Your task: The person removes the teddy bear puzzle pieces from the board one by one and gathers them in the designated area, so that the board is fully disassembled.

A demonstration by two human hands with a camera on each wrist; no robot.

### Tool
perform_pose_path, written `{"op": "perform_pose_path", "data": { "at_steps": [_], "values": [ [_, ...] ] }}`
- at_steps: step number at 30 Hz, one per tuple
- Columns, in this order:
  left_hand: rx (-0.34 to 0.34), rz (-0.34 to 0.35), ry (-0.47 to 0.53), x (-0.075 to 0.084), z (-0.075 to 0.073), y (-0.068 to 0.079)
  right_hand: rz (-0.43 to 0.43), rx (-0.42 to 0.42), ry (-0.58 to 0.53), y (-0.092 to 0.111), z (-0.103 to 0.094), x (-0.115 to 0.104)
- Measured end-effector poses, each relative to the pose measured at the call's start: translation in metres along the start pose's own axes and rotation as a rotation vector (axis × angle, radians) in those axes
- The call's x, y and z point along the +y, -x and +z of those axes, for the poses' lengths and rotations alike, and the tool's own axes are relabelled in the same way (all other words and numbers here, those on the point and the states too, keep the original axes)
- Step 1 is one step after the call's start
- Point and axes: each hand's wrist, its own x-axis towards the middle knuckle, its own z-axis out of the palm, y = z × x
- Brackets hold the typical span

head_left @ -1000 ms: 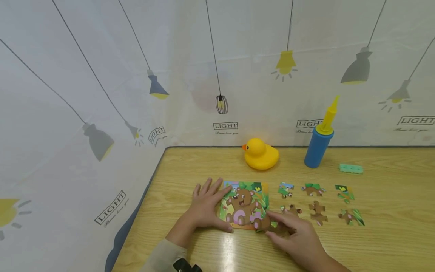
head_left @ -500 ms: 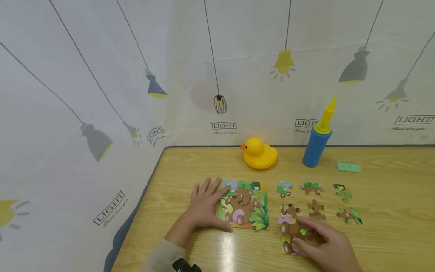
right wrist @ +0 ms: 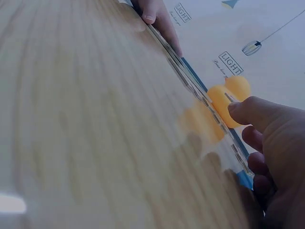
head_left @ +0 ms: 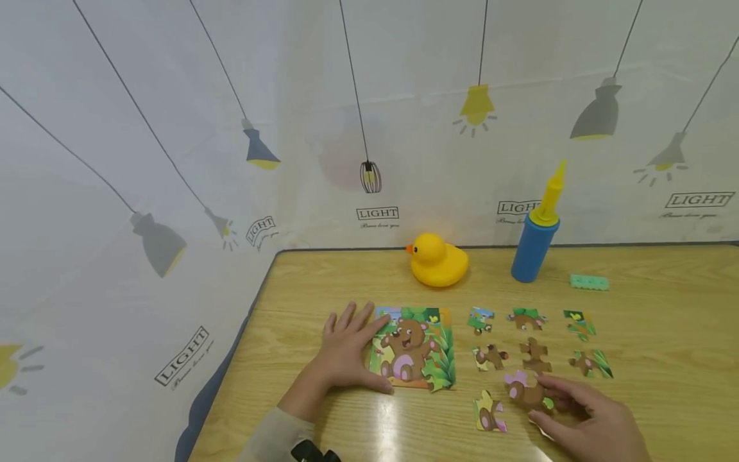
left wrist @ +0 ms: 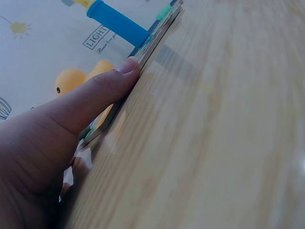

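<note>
My left hand (head_left: pixel 344 351) lies spread at the left side of a bear jigsaw puzzle (head_left: pixel 411 346), its index finger and thumb against the edge. The puzzle's lower right corner has an uneven, knobbed outline. Between thumb and fingers, my right hand (head_left: pixel 589 417) pinches a brown and pink puzzle piece (head_left: pixel 526 391). It sits right of a loose corner piece (head_left: pixel 489 412) and below two rows of loose pieces. In the right wrist view my right thumb (right wrist: pixel 248 110) shows, while the pinched piece is hard to make out.
Behind the puzzle sits a yellow rubber duck (head_left: pixel 439 262). A blue hand pump (head_left: pixel 534 247) with a yellow nozzle stands to its right, near a mint-green toy brick (head_left: pixel 589 282). Several loose pieces (head_left: pixel 535 354) lie right of the puzzle. A printed curtain (head_left: pixel 312 96) borders the wooden table (head_left: pixel 664 321).
My right hand has moved away from the puzzle's lower right corner, carrying the brown and pink puzzle piece to the right, past the loose corner piece. My left hand has stayed in place.
</note>
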Motion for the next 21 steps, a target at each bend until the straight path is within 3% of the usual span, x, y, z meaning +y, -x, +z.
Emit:
{"op": "perform_pose_path", "data": {
  "at_steps": [5, 8, 12, 16, 18, 21],
  "values": [
    [-0.009, -0.019, -0.029, 0.002, 0.001, 0.0, 0.005, -0.055, 0.004, 0.001, -0.006, 0.005],
    [-0.016, -0.02, -0.035, 0.003, 0.002, -0.001, 0.009, -0.025, 0.013, 0.004, -0.009, 0.008],
    [-0.015, -0.013, -0.037, 0.004, 0.003, -0.002, 0.125, 0.024, 0.014, 0.01, -0.018, 0.011],
    [-0.006, -0.01, -0.022, 0.003, 0.001, -0.001, 0.293, -0.011, 0.029, 0.014, -0.027, 0.014],
    [0.001, -0.006, -0.007, 0.003, 0.0, 0.0, 0.311, -0.039, 0.063, 0.013, -0.03, 0.017],
    [0.007, -0.004, 0.006, 0.0, 0.002, 0.001, 0.27, -0.072, 0.115, 0.012, -0.032, 0.02]
  ]
}}
